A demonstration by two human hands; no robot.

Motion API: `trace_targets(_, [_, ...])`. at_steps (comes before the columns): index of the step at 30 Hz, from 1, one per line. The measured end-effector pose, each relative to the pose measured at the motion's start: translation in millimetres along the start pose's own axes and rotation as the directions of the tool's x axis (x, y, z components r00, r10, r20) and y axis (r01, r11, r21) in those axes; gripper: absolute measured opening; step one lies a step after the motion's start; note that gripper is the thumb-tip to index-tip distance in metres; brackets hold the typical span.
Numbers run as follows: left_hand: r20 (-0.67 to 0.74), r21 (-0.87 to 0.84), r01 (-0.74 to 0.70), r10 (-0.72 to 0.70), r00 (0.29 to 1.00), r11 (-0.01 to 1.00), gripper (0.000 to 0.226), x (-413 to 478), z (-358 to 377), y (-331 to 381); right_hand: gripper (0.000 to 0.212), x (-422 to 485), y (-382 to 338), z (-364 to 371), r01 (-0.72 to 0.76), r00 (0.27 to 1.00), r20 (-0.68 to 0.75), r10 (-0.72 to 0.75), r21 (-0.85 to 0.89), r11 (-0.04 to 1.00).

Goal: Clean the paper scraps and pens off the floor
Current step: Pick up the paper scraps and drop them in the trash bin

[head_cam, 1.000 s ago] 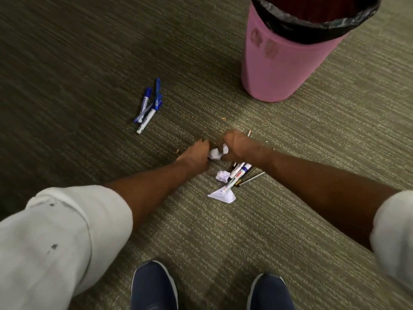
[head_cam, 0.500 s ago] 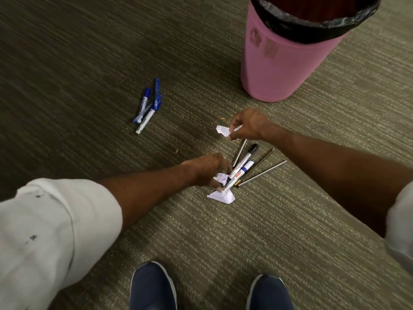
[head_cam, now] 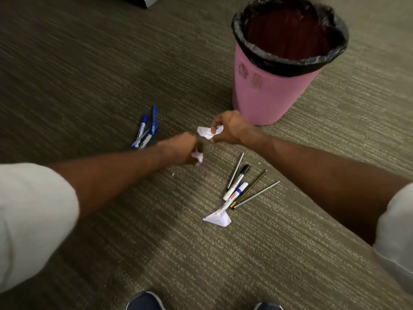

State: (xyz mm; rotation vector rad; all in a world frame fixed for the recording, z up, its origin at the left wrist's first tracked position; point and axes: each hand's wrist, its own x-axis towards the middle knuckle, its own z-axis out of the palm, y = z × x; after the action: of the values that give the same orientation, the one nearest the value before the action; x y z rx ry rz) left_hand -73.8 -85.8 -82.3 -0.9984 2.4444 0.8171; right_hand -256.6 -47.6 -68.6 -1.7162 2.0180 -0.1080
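Note:
My right hand (head_cam: 230,128) is closed around a crumpled white paper scrap (head_cam: 206,132), a little in front of the pink bin. My left hand (head_cam: 178,151), blurred, grips a small crumpled paper scrap (head_cam: 197,156) just below and left of the right hand. A folded white paper scrap (head_cam: 218,219) lies on the carpet under the tip of a marker. Beside it sits a pile of pens and markers (head_cam: 242,185). A group of blue pens (head_cam: 147,128) lies further left.
A pink waste bin (head_cam: 268,95) with a black liner stands open at the upper right. Grey-green carpet (head_cam: 89,63) covers the floor. The toes of my dark blue shoes (head_cam: 145,302) show at the bottom edge. A dark object's corner (head_cam: 143,1) sits at the top.
My left hand has lifted a small scrap from the pile and moved up and left. My right hand with its scrap has risen slightly. The view has tilted up, showing the bin's opening.

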Motion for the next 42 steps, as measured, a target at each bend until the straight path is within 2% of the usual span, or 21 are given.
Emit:
trace_targets(6, [-0.301,0.156,0.059,-0.010,0.954,0.986,0.038,-2,-129,-25,0.031,5,-34,-111,0.146,0.961,-0.216,-0.173,-0.136,0.980])
trace_targets(8, [-0.350,0.184,0.093,-0.023,0.937,0.979,0.042,-5,-166,-18,0.033,-2,-42,-156,0.170,0.934,-0.287,-0.214,-0.170,0.971])
trace_targets(11, [-0.431,0.173,0.089,-0.006,0.902,0.981,0.046,-9,-207,6,0.035,-11,-38,-212,0.128,0.890,-0.421,-0.174,-0.135,0.983])
trace_targets(14, [-0.528,0.171,-0.013,0.103,0.843,0.985,0.046,-6,-232,42,0.037,-16,-15,-249,0.033,0.863,-0.502,-0.055,-0.052,0.998])
trace_targets(18, [-0.624,0.132,-0.093,0.155,0.766,0.987,0.046,7,-247,92,0.039,-25,15,-271,-0.112,0.866,-0.490,0.094,-0.009,0.994])
trace_targets(24, [-0.669,0.128,-0.110,0.168,0.724,0.986,0.047,25,-254,151,0.038,-34,46,-271,-0.223,0.883,-0.445,0.152,-0.112,0.968])
trace_targets(31, [-0.666,0.072,-0.150,0.160,0.729,0.986,0.042,56,-241,183,0.038,-37,66,-266,-0.279,0.868,-0.443,0.222,-0.065,0.958])
trace_targets(33, [-0.664,0.082,-0.152,0.168,0.729,0.985,0.045,64,-237,188,0.039,-36,67,-266,-0.269,0.867,-0.447,0.220,-0.049,0.962])
trace_targets(35, [-0.670,0.101,-0.150,0.179,0.721,0.984,0.063,70,-235,190,0.038,-36,66,-267,-0.254,0.862,-0.460,0.213,-0.030,0.967])
trace_targets(37, [-0.678,0.102,-0.166,0.191,0.710,0.981,0.069,72,-232,186,0.036,-36,64,-268,-0.238,0.852,-0.484,0.200,-0.017,0.971])
trace_targets(39, [-0.688,0.102,-0.185,0.203,0.697,0.978,0.059,70,-229,174,0.034,-37,59,-266,-0.212,0.850,-0.505,0.148,-0.070,0.975])
trace_targets(42, [-0.748,0.113,-0.216,0.226,0.624,0.970,0.033,60,-216,139,0.024,-35,45,-248,-0.115,0.867,-0.498,0.015,-0.170,0.979])
